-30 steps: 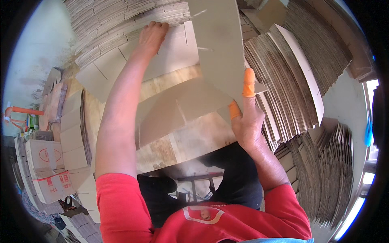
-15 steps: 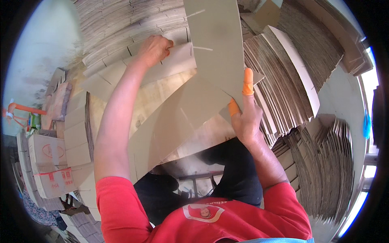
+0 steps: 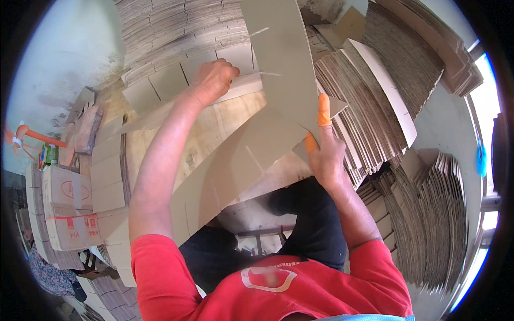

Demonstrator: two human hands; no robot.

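Head view. Person in a red shirt, both forearms entering from the lower edge, working over a wooden surface [image 3: 214, 125] ringed by flat cardboard.

Left hand [image 3: 214, 80], at 11 o'clock from frame centre: fingers curled down and closed over the near edge of a pale cardboard sheet [image 3: 171, 80] lying on a low pile at the surface's far side. The grip looks like a pinch on the top sheet only, probably to separate it from those beneath.

Right hand [image 3: 324, 152], at 2 o'clock: closed on a large bent cardboard blank [image 3: 267, 134]. Orange rubber finger cots [image 3: 324, 104] cover the thumb and one finger; likely for friction and protection against the board edge. The thumb presses along the blank's right edge, fingers behind it, so how tightly they close cannot be read.

The blank is held raised above the surface, one panel running up to 12 o'clock and another sweeping down to 8 o'clock, folded at a crease near the right hand. Slits in it are visible.

Surroundings: tall stacks of flattened corrugated sheets [image 3: 407, 80] from 12 to 4 o'clock, standing on edge. Printed cartons with red tape [image 3: 67, 214] at 9 o'clock. An orange-handled tool [image 3: 32, 136] at the far left edge; its type is unclear.
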